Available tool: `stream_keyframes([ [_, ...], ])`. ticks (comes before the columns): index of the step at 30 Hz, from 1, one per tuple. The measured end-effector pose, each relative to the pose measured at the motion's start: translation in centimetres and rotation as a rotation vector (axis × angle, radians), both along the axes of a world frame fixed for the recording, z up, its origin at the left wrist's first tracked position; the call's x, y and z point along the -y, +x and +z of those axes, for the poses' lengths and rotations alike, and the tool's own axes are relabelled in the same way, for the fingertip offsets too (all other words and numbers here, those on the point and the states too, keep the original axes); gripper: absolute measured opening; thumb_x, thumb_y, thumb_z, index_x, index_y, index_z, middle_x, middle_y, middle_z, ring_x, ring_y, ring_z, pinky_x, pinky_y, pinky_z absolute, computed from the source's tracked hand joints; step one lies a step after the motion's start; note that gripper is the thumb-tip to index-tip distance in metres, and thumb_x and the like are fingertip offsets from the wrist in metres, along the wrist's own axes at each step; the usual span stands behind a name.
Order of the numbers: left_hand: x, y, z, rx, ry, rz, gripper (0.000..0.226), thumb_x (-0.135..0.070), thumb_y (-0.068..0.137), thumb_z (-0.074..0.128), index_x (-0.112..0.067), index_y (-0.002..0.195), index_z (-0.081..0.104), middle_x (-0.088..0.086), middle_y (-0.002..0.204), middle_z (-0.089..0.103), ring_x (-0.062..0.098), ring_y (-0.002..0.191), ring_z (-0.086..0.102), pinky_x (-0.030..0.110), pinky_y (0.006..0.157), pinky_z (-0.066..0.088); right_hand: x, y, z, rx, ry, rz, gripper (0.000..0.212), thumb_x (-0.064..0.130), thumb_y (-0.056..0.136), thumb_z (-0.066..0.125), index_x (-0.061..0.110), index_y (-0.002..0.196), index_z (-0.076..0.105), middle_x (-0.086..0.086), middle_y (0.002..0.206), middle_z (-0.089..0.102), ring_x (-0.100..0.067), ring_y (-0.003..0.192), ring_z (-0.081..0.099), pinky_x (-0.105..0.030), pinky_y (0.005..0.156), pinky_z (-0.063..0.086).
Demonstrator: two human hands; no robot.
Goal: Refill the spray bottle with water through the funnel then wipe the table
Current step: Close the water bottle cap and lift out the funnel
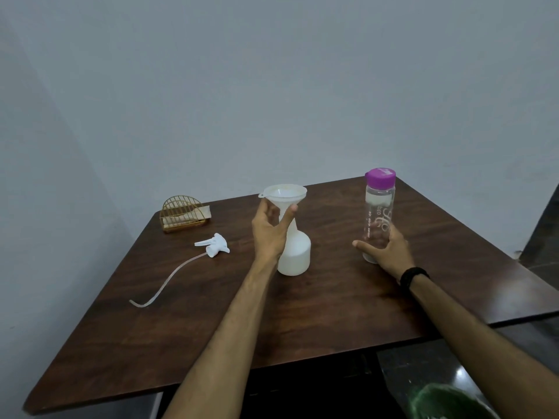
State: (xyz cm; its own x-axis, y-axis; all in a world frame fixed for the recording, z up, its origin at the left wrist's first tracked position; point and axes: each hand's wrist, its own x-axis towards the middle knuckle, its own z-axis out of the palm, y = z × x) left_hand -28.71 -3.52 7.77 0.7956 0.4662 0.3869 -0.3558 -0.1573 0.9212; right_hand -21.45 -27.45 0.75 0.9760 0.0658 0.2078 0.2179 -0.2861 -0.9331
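Left hand (270, 229) pinches the funnel (284, 196) by its cone between thumb and fingers, steadying it in the neck of the white spray bottle (295, 252) at the table's (211, 328) centre. Right hand (385, 249) wraps round the lower part of the clear water bottle (379, 213), which stands upright at three o'clock from the funnel, purple cap (380, 177) on. Its long axis is vertical; pouring likely needs the cap off, then a tilt toward nine o'clock. At nine o'clock lies the spray head (213, 244); at ten o'clock, a wire napkin holder (183, 213).
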Motion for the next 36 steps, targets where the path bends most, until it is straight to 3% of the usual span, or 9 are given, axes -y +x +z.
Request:
stream_keyframes([
  [4,0.8,1.0,1.7,0.070,-0.005,0.046,0.031,-0.024,0.092,0.073,-0.015,0.120,0.067,-0.014,0.081,0.058,0.003,0.079,0.055,0.021,0.082,0.047,0.0,0.2,-0.2,0.003,0.004,-0.010,0.057,0.028,0.069,0.090,0.019,0.115,0.058,0.010,0.095,0.069,0.002,0.087,0.064,-0.023,0.079,0.050],
  [8,2.4,2.2,4.7,0.064,0.019,0.050,0.042,-0.028,0.092,0.072,-0.016,0.132,0.065,-0.014,0.121,0.068,0.002,0.106,0.066,0.018,0.094,0.052,0.2,0.3,-0.3,-0.022,0.029,-0.004,0.059,0.030,0.068,0.090,0.022,0.116,0.057,0.011,0.096,0.070,0.001,0.089,0.064,-0.028,0.082,0.052],
  [16,7.4,5.6,3.4,-0.140,0.366,0.077,0.024,-0.030,0.086,0.076,-0.012,0.102,0.075,-0.004,0.093,0.074,0.007,0.084,0.066,0.015,0.070,0.049,3.1,2.8,-0.2,-0.047,0.126,-0.124,0.061,0.033,0.069,0.090,0.023,0.116,0.054,0.005,0.091,0.073,-0.015,0.096,0.070,-0.039,0.084,0.058],
  [19,8.9,7.6,1.3,-0.259,0.462,0.110,0.024,-0.032,0.086,0.075,-0.011,0.099,0.073,0.000,0.093,0.073,0.014,0.086,0.067,0.027,0.074,0.055,4.4,4.3,0.2,-0.054,0.120,-0.124,0.065,0.031,0.072,0.088,0.023,0.123,0.049,0.010,0.096,0.067,-0.019,0.102,0.067,-0.033,0.080,0.056],
  [22,9.8,9.9,-0.6,-0.376,0.569,0.168,0.028,-0.036,0.088,0.070,-0.014,0.106,0.070,0.001,0.105,0.068,0.019,0.096,0.064,0.033,0.077,0.053,4.6,6.3,0.5,-0.065,0.110,-0.112,0.067,0.028,0.076,0.085,0.017,0.130,0.046,0.004,0.107,0.061,-0.017,0.105,0.061,-0.012,0.059,0.047],
  [24,10.3,11.5,-1.9,-0.429,0.646,0.196,0.033,-0.038,0.091,0.066,-0.013,0.112,0.068,0.003,0.114,0.062,0.021,0.104,0.061,0.035,0.081,0.050,4.6,8.1,0.5,-0.069,0.098,-0.106,0.069,0.030,0.077,0.085,0.017,0.131,0.044,-0.001,0.120,0.056,-0.017,0.109,0.056,-0.011,0.049,0.045],
  [29,11.1,14.9,-4.8,-0.477,0.676,0.162,0.034,-0.038,0.097,0.059,-0.011,0.116,0.062,0.008,0.121,0.057,0.026,0.109,0.060,0.038,0.088,0.047,4.5,13.2,-0.3,-0.039,0.018,-0.138,0.071,0.039,0.075,0.085,0.016,0.126,0.041,-0.005,0.124,0.042,-0.021,0.108,0.054,-0.017,0.065,0.044],
  [33,12.1,15.6,-7.4,-0.531,0.702,0.122,0.070,-0.068,0.082,0.062,-0.017,0.129,0.052,0.003,0.127,0.054,0.021,0.119,0.054,0.041,0.104,0.041,4.4,16.6,-0.3,-0.020,0.011,-0.139,0.073,0.037,0.074,0.085,0.013,0.127,0.040,-0.007,0.122,0.042,-0.023,0.109,0.053,-0.018,0.072,0.048],
  [36,12.1,16.3,-8.4,-0.586,0.825,0.112,0.092,-0.070,0.071,0.069,-0.019,0.141,0.039,0.004,0.134,0.043,0.023,0.128,0.042,0.040,0.109,0.032,4.3,19.0,-0.2,-0.014,0.035,-0.154,0.073,0.033,0.075,0.086,0.012,0.130,0.043,-0.008,0.122,0.046,-0.020,0.104,0.053,-0.009,0.048,0.043],
])
